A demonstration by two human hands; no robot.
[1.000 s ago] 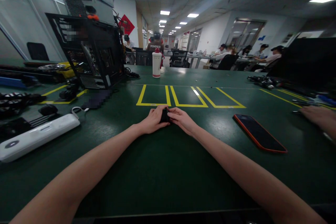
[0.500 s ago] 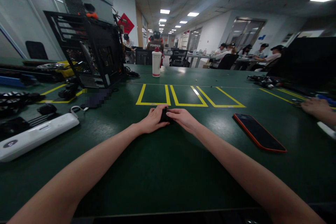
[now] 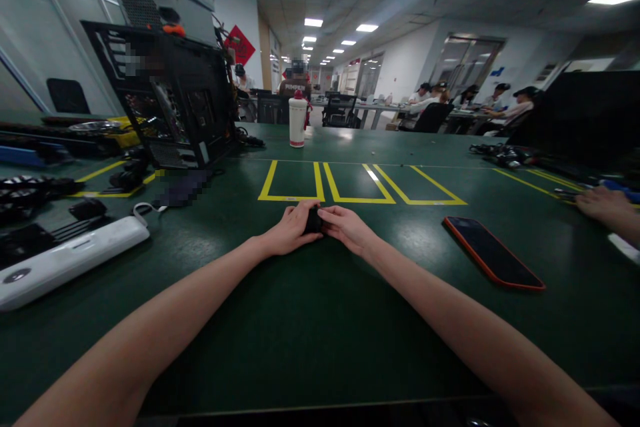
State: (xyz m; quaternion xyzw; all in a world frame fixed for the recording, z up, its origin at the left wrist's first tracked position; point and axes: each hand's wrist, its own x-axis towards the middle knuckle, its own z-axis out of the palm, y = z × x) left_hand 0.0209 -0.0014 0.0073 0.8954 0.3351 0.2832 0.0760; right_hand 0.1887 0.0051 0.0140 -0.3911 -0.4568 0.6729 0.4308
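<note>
A small black object [image 3: 313,220] is between my two hands on the green table [image 3: 320,320], just below the yellow tape outlines [image 3: 327,200]. My left hand [image 3: 294,228] wraps round its left side, thumb below and fingers above. On the right, the fingertips of my right hand [image 3: 346,225] are pinched together at the object's right edge. Whatever lies inside that pinch is too small to make out. Much of the object is covered by my fingers.
An orange-edged phone [image 3: 493,252] lies to the right, a white power strip [image 3: 75,260] to the left. Behind stand an open computer case [image 3: 190,100] and a white cup [image 3: 297,121]. Another person's hand [image 3: 607,205] rests at the right edge, near cables [image 3: 505,155].
My right hand has shifted very slightly, and more of the black object shows between the hands. My left hand stays in place.
</note>
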